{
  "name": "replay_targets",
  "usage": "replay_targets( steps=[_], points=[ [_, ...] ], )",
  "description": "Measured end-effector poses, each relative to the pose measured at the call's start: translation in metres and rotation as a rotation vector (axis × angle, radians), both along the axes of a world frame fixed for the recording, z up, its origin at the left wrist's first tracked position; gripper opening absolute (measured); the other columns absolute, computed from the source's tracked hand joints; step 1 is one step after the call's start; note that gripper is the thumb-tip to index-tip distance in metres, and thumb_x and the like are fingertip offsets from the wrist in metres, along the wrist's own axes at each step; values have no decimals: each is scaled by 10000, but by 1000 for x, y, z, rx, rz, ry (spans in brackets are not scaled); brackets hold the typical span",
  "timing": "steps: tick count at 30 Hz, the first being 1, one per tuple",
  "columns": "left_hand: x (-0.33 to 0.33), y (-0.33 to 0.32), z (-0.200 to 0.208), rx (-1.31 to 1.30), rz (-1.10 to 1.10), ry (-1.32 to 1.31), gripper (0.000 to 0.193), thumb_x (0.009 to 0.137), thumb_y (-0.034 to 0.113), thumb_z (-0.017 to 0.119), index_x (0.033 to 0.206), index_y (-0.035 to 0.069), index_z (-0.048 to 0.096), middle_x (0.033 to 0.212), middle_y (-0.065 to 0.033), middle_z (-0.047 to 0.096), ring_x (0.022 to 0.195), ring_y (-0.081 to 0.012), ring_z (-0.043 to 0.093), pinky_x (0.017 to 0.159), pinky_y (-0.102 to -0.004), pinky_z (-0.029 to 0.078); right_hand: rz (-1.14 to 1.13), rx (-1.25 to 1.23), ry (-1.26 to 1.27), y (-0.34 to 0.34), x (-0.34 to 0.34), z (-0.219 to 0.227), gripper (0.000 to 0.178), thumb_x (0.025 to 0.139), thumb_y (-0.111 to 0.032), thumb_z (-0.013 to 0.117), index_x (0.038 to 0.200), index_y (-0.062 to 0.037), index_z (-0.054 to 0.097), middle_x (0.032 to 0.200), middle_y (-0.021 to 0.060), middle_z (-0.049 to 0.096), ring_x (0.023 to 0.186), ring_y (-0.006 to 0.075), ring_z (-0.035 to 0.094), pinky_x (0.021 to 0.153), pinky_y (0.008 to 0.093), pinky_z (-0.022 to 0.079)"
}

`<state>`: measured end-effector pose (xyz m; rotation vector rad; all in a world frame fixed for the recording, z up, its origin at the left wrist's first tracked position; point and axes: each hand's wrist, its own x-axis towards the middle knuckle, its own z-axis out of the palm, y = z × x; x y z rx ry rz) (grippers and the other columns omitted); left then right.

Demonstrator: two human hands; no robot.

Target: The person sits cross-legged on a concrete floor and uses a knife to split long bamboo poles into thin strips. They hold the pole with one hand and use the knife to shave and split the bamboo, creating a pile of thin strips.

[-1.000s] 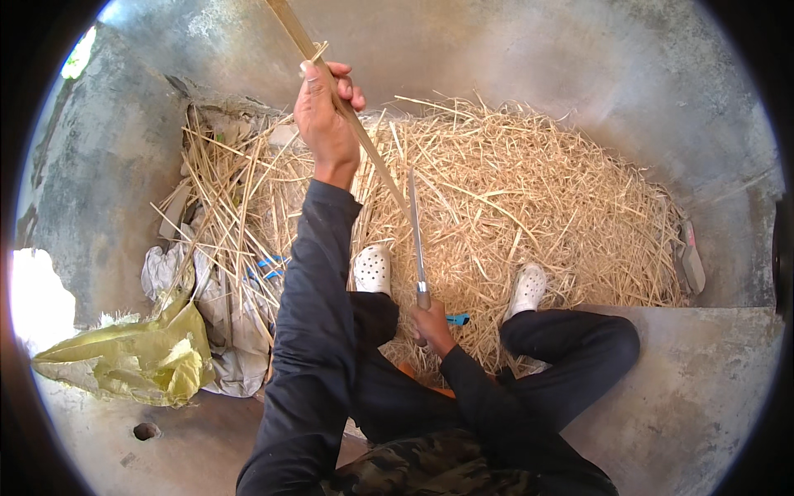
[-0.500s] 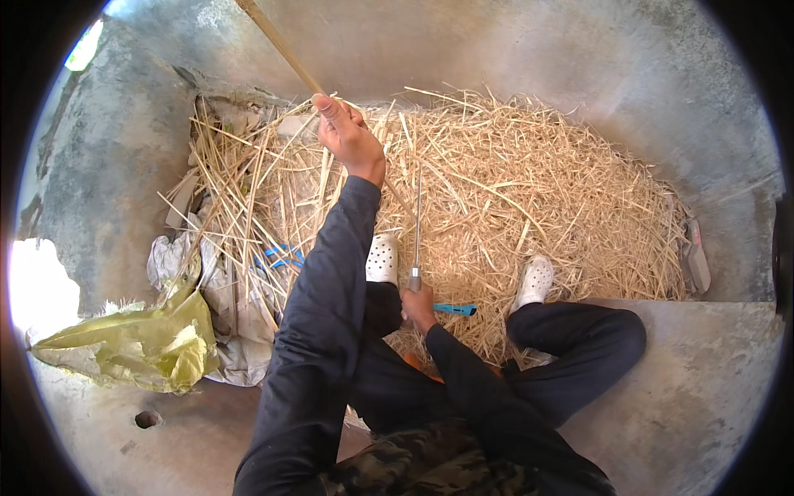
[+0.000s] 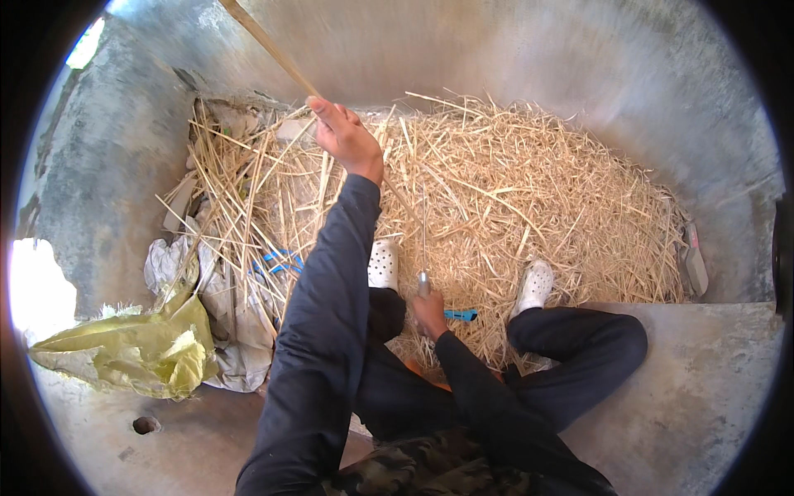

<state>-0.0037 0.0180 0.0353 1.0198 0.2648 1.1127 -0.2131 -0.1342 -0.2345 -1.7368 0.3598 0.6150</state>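
Observation:
My left hand (image 3: 349,142), arm stretched forward, is closed around a long thin bamboo strip (image 3: 269,45). The strip slants from the upper left, past the hand, down toward the blade in front of my right hand. That right hand (image 3: 429,314), close to my body, grips a knife (image 3: 424,283) by its greyish handle. Its narrow blade points away from me and shows nearly edge-on. Whether blade and strip touch I cannot tell. Just right of this hand lies a blue object (image 3: 461,315), its kind unclear.
Shavings (image 3: 571,215) cover the floor between concrete walls (image 3: 496,50). Loose bamboo strips (image 3: 240,182) pile up at left, near blue strips (image 3: 281,262), a whitish cloth (image 3: 236,331) and a yellow-green sack (image 3: 141,347). My feet wear white clogs (image 3: 537,285).
My left hand and its bamboo strip have shifted slightly to the left. The right hand with the knife has moved a little to the right and nearer me.

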Motion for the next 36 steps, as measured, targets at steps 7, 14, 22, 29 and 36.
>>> replay_targets(
  steps=[7, 14, 22, 29, 36],
  points=[
    [-5, -8, 4, -12, -54, 24, 537, 923, 605, 429, 638, 177, 272, 567, 74, 263, 475, -28, 236, 415, -216, 174, 276, -244, -470, -5, -5, -5, 195, 740, -163, 605, 780, 27, 622, 698, 221, 628, 671, 398, 614, 610, 449, 471],
    [4, -6, -1, 28, -2, -7, 508, 947, 546, 445, 633, 167, 317, 588, 76, 263, 504, -32, 219, 444, -222, 174, 123, -130, -173, -44, -11, -13, 252, 737, -216, 624, 726, 33, 589, 561, 154, 564, 505, 306, 554, 524, 443, 431],
    [2, -13, 11, -40, -51, -107, 497, 939, 480, 524, 622, 148, 334, 579, 80, 266, 516, -31, 220, 466, -235, 160, -50, -65, -322, 7, -29, 8, 195, 758, -135, 595, 682, 35, 534, 544, 140, 544, 450, 207, 543, 436, 386, 396],
    [6, -11, 6, 40, 23, -72, 512, 886, 543, 570, 634, 164, 338, 556, 67, 297, 470, -25, 257, 413, -193, 185, -80, 272, 232, 13, -15, 46, 182, 780, -135, 593, 707, 20, 529, 531, 55, 500, 453, 231, 552, 414, 361, 399],
    [7, -23, 11, -7, 13, -39, 515, 923, 512, 533, 600, 170, 322, 525, 89, 261, 463, -22, 191, 425, -235, 129, -61, -147, -231, -21, -31, -75, 154, 767, -132, 580, 794, 20, 588, 568, 113, 567, 491, 233, 565, 452, 407, 422]
  ],
)
